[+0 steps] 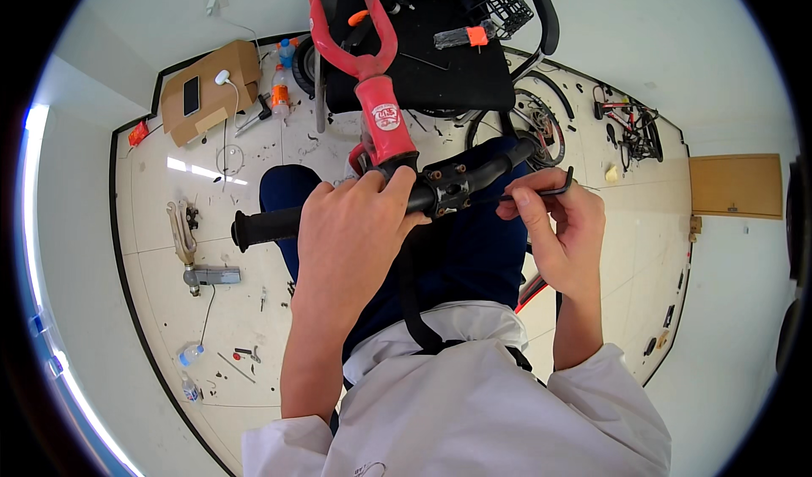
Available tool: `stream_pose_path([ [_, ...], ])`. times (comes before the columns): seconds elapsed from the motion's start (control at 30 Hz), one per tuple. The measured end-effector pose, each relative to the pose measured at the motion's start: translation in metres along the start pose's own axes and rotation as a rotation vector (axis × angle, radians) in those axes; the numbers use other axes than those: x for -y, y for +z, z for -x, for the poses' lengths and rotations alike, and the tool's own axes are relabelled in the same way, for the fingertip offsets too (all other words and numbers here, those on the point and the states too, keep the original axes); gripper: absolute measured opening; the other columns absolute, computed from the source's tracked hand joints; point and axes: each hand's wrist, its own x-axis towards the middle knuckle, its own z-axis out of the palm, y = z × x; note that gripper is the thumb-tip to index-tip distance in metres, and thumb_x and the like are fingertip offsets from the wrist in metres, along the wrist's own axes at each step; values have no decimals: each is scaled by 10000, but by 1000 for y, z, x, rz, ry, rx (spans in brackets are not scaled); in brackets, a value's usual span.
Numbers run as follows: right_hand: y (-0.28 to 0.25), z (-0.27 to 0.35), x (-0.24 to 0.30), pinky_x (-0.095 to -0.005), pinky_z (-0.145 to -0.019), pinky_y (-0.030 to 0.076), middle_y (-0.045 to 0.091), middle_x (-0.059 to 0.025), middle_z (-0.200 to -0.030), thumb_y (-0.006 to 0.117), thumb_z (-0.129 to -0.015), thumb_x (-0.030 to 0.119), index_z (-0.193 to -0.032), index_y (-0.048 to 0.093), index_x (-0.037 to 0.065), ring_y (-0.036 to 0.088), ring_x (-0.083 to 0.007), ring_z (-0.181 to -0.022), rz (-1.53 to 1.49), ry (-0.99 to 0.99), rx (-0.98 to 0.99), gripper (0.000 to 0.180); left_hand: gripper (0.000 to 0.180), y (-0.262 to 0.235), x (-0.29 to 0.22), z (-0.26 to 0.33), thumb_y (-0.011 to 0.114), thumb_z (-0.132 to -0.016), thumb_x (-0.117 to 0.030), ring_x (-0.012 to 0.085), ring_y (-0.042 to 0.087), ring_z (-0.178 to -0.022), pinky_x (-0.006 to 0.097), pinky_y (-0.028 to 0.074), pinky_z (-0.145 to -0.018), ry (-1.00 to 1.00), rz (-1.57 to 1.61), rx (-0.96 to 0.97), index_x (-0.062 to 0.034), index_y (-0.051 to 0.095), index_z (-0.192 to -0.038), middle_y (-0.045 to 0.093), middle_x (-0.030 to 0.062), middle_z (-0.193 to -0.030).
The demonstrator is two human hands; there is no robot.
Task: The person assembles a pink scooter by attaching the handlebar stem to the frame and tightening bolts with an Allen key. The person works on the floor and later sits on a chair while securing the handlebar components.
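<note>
A black bicycle handlebar (pixel 488 172) lies across my lap, joined by a bolted stem clamp (pixel 449 191) to a red fork and head tube (pixel 386 119) that point away from me. My left hand (pixel 355 236) is wrapped round the bar and stem just left of the clamp; a black rubber grip (pixel 266 227) sticks out beyond it. To the right of the clamp, my right hand (pixel 560 232) pinches a black L-shaped hex key (pixel 558 191) between thumb and fingers. Its long arm points at the clamp bolts; whether the tip sits in a bolt I cannot make out.
Ahead stands a black chair (pixel 457 84) bearing tools and a black basket (pixel 497 5). Left on the floor are cardboard (pixel 178 109) with a phone, bottles, and another fork (pixel 181 233). Wheels and a small red bicycle (pixel 630 126) stand far right. Loose parts lie scattered.
</note>
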Motion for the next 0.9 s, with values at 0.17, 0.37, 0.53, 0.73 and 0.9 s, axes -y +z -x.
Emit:
stream_pose_path([
  [0.17,11,3,-3,-284,-733,619,726,-136,-901,648,-977,-7,-1024,608,-79,739,-193,-788,-200,-6,-93,96,357,0,0,0,821,-807,-339,279,623,-638,382,413,-635,-4,15,-4,-90,676,-1018,633,61,-695],
  [0.37,29,9,2,-315,-716,634,728,-219,-885,660,-939,-77,-1275,366,-32,758,-235,-749,-267,28,-326,448,350,0,1,0,821,-809,-329,285,623,-637,386,418,-629,0,23,8,-85,668,-1009,631,61,-694],
  [0.53,31,15,-15,-334,-678,636,731,-251,-904,627,-960,-73,-1294,337,-16,755,-253,-707,-142,-154,-349,446,336,1,0,0,814,-818,-316,286,621,-644,390,432,-634,20,-14,22,-91,664,-1017,615,59,-697],
  [0.73,10,5,-14,-292,-724,626,721,-231,-1013,631,-942,-121,-1266,479,-78,752,-205,-784,-231,-209,-238,360,337,10,4,2,812,-820,-321,286,613,-637,385,434,-622,28,13,-39,-92,663,-1018,607,62,-703],
  [0.9,1,-7,-3,-282,-730,622,713,-196,-1006,612,-938,-125,-1097,640,-82,751,-201,-809,-308,-180,-137,167,350,11,6,2,816,-813,-338,285,599,-619,381,428,-598,42,16,-55,-97,667,-1019,606,60,-700],
])
